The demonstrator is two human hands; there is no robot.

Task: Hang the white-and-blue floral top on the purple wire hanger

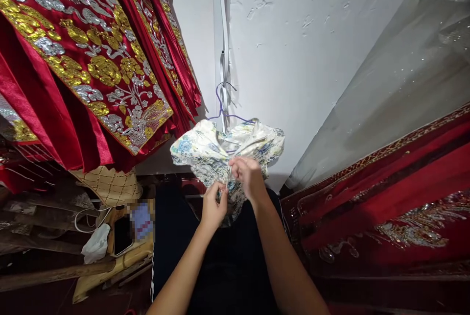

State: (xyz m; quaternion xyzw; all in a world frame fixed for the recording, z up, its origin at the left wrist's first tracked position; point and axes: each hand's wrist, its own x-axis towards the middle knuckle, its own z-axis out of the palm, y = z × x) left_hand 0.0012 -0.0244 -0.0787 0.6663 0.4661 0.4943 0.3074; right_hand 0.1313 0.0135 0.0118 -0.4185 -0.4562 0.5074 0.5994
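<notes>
A white garment point(213, 155) (blue-flowered, short-sleeved) hangs on a purple hanger point(221, 111).

Left grip point(215, 204) pinches; right grip point(246, 175) curls just above it.

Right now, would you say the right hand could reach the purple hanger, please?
Probably yes: the right hand is at the front of the floral garment, near the purple hanger, whose upper part shows uncovered, though it would likely need to let go first.
</notes>
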